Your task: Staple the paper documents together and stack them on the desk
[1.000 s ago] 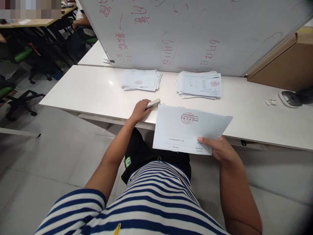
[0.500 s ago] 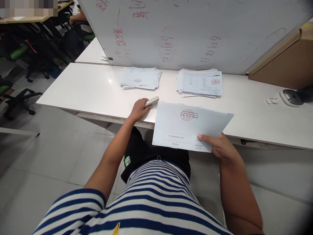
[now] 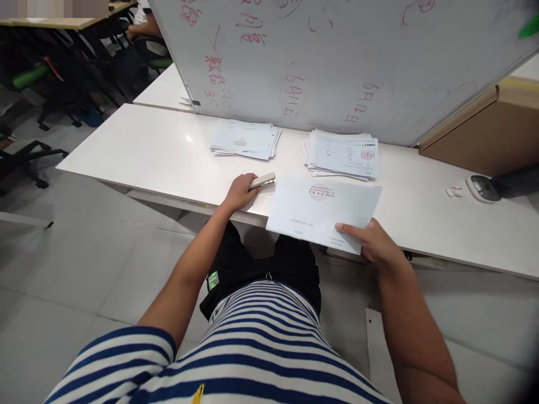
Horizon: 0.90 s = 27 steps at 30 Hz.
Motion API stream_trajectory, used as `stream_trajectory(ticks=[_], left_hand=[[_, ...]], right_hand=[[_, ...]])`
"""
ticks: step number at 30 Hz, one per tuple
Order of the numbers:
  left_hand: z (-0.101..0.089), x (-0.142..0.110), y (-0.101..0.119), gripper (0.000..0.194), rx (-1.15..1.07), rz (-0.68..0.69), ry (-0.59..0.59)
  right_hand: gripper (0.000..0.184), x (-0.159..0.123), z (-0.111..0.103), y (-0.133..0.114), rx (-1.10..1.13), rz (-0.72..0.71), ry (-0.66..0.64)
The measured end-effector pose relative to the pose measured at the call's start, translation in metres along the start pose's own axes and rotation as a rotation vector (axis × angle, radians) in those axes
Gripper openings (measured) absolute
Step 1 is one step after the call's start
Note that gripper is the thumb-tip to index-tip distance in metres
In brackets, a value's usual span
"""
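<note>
My left hand [image 3: 241, 193] rests on the near edge of the white table [image 3: 147, 151], closed around a small beige stapler [image 3: 261, 180]. To its right, my right hand [image 3: 370, 242] pinches the near right corner of a white paper set [image 3: 322, 212] with a red round stamp. The paper lies low over the table's edge, tilted a little, and its near part overhangs my lap. The stapler's tip sits just left of the paper's far left corner.
Two paper stacks lie at the back of the table: one on the left [image 3: 246, 139], one on the right [image 3: 343, 155]. A whiteboard [image 3: 337, 56] with red writing stands behind them. A cardboard box [image 3: 484, 132], a grey mouse [image 3: 483, 188] and small white earbuds [image 3: 452, 192] are at right. Office chairs stand at far left.
My right hand has lowered the paper set toward the table, so it lies flatter. My left hand stays on the stapler. The camera has shifted slightly.
</note>
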<state>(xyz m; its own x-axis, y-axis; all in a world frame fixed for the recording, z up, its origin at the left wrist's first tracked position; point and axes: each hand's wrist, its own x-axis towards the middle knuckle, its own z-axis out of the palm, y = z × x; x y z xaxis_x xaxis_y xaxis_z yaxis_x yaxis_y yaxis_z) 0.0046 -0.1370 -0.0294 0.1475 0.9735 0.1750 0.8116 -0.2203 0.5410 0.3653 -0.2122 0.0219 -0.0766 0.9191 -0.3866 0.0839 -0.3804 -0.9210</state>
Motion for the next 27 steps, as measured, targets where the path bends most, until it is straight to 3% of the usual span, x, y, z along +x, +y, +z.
stream_trajectory(ticks=[4,8,12,15,19,22,24,27], left_hand=[[0.0,0.001,-0.001,0.023,-0.053,-0.068,0.004],[-0.001,0.001,-0.001,0.024,-0.059,-0.07,0.006],[0.0,0.001,-0.002,0.023,-0.044,-0.073,0.007],[0.001,0.002,-0.003,0.023,-0.028,-0.062,0.005],[0.004,0.003,-0.007,0.024,-0.03,-0.049,0.008],[0.004,0.003,-0.007,0.023,-0.036,-0.036,0.011],[0.003,0.003,-0.006,0.023,-0.045,-0.045,0.013],[0.003,0.003,-0.006,0.023,-0.063,-0.054,0.009]], right_hand=[[0.05,0.066,-0.035,-0.048,-0.156,-0.126,0.197],[0.037,0.143,-0.063,-0.092,-0.149,-0.201,0.265],[0.023,0.188,-0.062,-0.1,-0.622,-0.094,0.43],[0.025,0.197,-0.05,-0.084,-0.872,-0.074,0.464],[0.064,0.194,-0.034,-0.058,-0.989,-0.117,0.559],[0.086,0.189,-0.026,-0.051,-1.061,-0.261,0.669],[0.086,0.184,-0.017,-0.054,-1.113,-0.394,0.712],[0.069,0.173,0.011,-0.064,-1.182,-0.583,0.624]])
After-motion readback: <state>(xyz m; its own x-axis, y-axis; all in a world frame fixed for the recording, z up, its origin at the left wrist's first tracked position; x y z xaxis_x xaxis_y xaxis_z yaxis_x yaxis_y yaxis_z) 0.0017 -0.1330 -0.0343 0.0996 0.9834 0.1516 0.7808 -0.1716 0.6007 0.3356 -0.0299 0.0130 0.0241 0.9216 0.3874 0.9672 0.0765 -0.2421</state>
